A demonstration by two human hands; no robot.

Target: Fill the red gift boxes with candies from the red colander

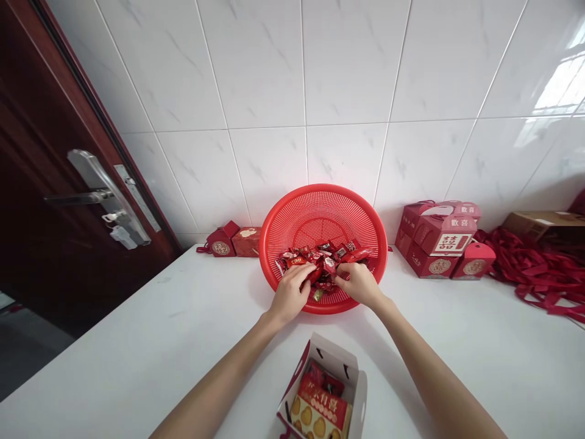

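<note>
A red plastic colander (322, 204) leans against the tiled wall, holding a heap of red-wrapped candies (329, 263). On the left side of the heap rests my left hand (291, 292), its fingers stretched over the wrappers and no candy seen gripped. My right hand (359, 282) reaches in from the other side, its fingers curled and closed at a wrapped candy. In front of the colander stands an open gift box (359, 381) with its flaps up. Inside it lie a red and yellow snack packet (322, 408) and red-wrapped pieces.
Closed red gift boxes (441, 241) are stacked to the right, beside a pile of red ribbons (525, 262) and a cardboard box (548, 219). Two small red boxes (233, 239) sit left of the colander on the white table (183, 341). A brown door (50, 152) stands at far left.
</note>
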